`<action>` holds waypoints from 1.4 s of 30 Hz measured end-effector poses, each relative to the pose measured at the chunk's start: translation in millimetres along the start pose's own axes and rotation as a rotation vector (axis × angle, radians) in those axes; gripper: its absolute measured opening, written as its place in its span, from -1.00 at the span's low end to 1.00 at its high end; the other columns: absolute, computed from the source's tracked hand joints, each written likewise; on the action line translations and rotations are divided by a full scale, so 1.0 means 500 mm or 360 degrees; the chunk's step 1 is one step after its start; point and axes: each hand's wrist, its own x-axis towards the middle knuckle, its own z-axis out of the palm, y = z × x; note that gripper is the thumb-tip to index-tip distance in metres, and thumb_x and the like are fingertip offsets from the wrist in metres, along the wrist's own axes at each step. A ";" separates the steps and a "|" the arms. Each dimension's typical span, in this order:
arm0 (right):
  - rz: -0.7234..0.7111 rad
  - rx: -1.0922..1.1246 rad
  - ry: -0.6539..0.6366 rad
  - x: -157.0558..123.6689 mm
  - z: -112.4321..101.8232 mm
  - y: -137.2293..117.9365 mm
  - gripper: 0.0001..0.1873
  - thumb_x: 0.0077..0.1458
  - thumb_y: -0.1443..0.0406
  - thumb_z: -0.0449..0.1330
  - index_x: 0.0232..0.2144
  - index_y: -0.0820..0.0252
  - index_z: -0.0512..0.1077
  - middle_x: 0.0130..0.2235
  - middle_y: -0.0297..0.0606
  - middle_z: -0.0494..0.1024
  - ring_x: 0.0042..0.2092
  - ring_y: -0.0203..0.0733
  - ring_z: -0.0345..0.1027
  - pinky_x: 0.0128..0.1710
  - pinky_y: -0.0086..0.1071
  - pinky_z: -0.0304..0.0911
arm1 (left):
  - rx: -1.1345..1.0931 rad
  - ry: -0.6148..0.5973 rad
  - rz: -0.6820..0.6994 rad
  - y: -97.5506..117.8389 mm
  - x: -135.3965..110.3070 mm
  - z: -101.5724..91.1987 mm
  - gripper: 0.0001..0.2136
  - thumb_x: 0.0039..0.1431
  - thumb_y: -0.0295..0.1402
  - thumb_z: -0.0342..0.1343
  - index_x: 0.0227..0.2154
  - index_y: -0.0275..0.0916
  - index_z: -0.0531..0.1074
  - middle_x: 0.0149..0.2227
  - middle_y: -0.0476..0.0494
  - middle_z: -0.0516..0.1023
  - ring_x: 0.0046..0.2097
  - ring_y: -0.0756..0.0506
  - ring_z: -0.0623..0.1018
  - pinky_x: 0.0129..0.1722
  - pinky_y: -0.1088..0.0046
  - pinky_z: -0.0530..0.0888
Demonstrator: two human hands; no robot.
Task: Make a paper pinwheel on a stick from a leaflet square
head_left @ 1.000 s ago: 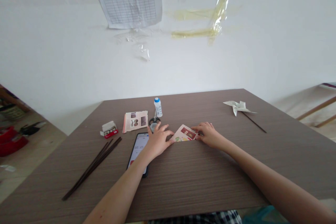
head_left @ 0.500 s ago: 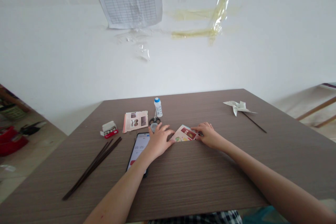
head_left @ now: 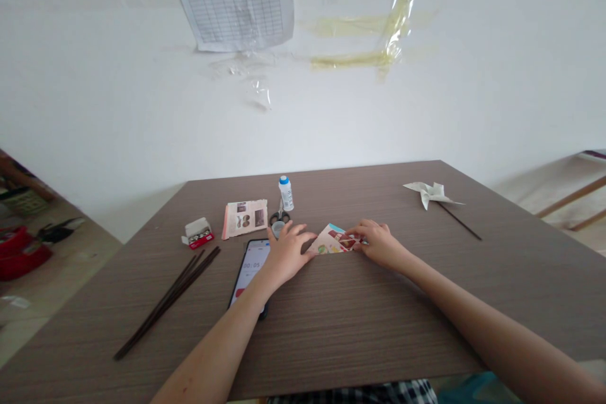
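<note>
A printed, colourful paper sheet (head_left: 332, 240) lies on the brown table (head_left: 360, 322) between my hands. My left hand (head_left: 284, 254) rests flat with fingers spread, its fingertips pressing the paper's left corner. My right hand (head_left: 377, 242) has its fingers curled on the paper's right edge, lifting and folding that corner. A phone (head_left: 249, 271) showing a timer lies partly under my left wrist.
Behind the hands are scissors (head_left: 279, 217), a small white glue bottle (head_left: 285, 193), a folded leaflet (head_left: 245, 218) and a small red-and-white box (head_left: 197, 233). Several dark thin sticks (head_left: 170, 298) lie at left. A white paper pinwheel on a stick (head_left: 433, 194) lies at right.
My right hand has raised the paper's right corner a little and turned it inward. The left hand has stayed where it was.
</note>
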 end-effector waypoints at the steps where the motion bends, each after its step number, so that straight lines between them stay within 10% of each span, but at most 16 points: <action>1: 0.0003 0.0001 -0.0013 -0.001 -0.003 -0.002 -0.47 0.49 0.39 0.41 0.37 -0.09 0.86 0.27 -0.02 0.83 0.35 0.26 0.70 0.50 0.09 0.37 | 0.0000 0.0008 0.0006 -0.002 0.001 0.001 -0.59 0.69 -0.20 0.43 0.48 0.16 0.78 0.76 -0.27 0.57 0.85 -0.69 0.29 0.74 -0.89 0.05; 17: -0.0057 0.0081 0.0047 0.006 -0.003 0.020 -0.44 0.41 0.31 0.51 0.40 -0.01 0.82 0.20 -0.05 0.91 0.17 0.17 0.78 0.26 -0.11 0.51 | 0.0015 -0.0067 -0.0037 0.012 -0.005 -0.012 -0.53 0.68 -0.30 0.41 0.54 0.07 0.73 0.79 -0.30 0.51 0.87 -0.65 0.26 0.78 -0.84 0.00; 26: -0.0089 -0.0025 0.0030 0.004 -0.012 0.014 -0.76 0.45 0.31 0.49 0.09 0.03 0.87 0.11 -0.07 0.88 0.13 0.17 0.75 0.22 -0.13 0.46 | -0.0034 -0.0025 0.0064 -0.006 -0.002 -0.001 -0.53 0.64 -0.29 0.45 0.50 0.09 0.72 0.75 -0.30 0.57 0.85 -0.64 0.30 0.78 -0.79 0.05; 42: -0.0102 0.0015 0.0018 -0.002 -0.020 0.015 -0.84 0.49 0.25 0.48 0.02 -0.03 0.87 0.10 -0.12 0.92 0.20 0.21 0.79 0.64 0.21 0.32 | -0.0064 -0.0080 0.0012 -0.013 0.006 -0.005 -0.58 0.85 -0.08 0.11 0.27 0.03 0.90 0.70 -0.30 0.64 0.81 -0.64 0.39 0.75 -0.80 0.17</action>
